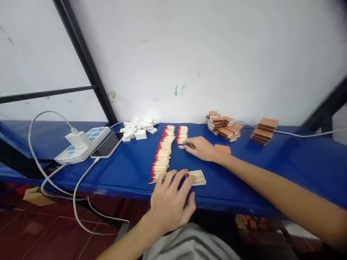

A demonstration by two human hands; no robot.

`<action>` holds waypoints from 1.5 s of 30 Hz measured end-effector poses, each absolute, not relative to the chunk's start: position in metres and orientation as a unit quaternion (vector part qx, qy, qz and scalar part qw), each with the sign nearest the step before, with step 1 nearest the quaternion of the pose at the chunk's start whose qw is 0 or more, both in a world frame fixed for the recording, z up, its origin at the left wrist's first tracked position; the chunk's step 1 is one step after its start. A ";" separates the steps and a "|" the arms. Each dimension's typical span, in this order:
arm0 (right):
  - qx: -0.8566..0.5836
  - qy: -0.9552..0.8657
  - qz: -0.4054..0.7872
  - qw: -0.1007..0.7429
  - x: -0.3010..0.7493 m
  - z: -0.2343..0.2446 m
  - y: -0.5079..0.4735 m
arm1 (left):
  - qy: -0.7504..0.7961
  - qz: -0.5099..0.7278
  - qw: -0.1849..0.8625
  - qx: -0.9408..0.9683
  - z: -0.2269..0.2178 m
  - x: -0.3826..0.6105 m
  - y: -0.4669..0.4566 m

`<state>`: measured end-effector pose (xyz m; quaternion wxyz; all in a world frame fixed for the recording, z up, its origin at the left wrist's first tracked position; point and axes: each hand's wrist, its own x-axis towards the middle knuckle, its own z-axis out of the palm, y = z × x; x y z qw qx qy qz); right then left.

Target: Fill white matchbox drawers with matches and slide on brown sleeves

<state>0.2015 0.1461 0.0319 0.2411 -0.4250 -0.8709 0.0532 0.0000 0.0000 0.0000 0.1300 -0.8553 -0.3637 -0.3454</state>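
Observation:
A long row of red-tipped matches [163,153] lies on the blue table [284,169], with a shorter row [182,134] beside it. My right hand [200,148] reaches to the near end of the short row, its fingers pinched on a few matches there. My left hand [171,200] rests at the table's front edge, fingers curled over an open white matchbox tray [199,177] that holds matches.
White inner trays [139,129] are heaped at the back. Brown matchbox sleeves lie in piles [224,127] and a stack [264,130] at the back right, and one sleeve [222,148] lies by my wrist. A phone [107,144], a power strip [81,143] and cables are on the left.

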 end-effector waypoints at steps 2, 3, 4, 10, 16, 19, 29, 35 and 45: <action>-0.411 -0.879 0.048 0.237 0.202 0.033 0.146 | -0.364 -0.343 0.127 -0.856 0.000 0.000 -0.001; -0.406 -0.882 0.048 0.236 0.202 0.033 0.146 | -0.364 -0.343 0.126 -0.857 0.000 0.001 -0.001; -0.403 -0.883 0.048 0.236 0.202 0.034 0.146 | -0.364 -0.342 0.125 -0.857 0.000 0.001 -0.001; -0.420 -0.873 0.067 0.238 0.200 0.038 0.144 | -0.364 -0.340 0.118 -0.859 0.001 0.000 -0.001; -0.419 -0.877 0.066 0.224 0.200 0.039 0.143 | -0.366 -0.335 0.113 -0.861 0.002 0.000 -0.001; -0.411 -0.881 0.058 0.228 0.200 0.039 0.143 | -0.363 -0.338 0.112 -0.861 0.002 0.000 -0.001; -0.431 -0.877 0.059 0.205 0.199 0.040 0.142 | -0.363 -0.334 0.112 -0.863 0.000 -0.001 -0.002; -0.444 -0.875 0.049 0.189 0.198 0.041 0.142 | -0.365 -0.333 0.114 -0.862 0.000 -0.001 -0.001; -0.439 -0.875 0.048 0.199 0.199 0.040 0.141 | -0.363 -0.337 0.122 -0.860 0.001 0.000 -0.001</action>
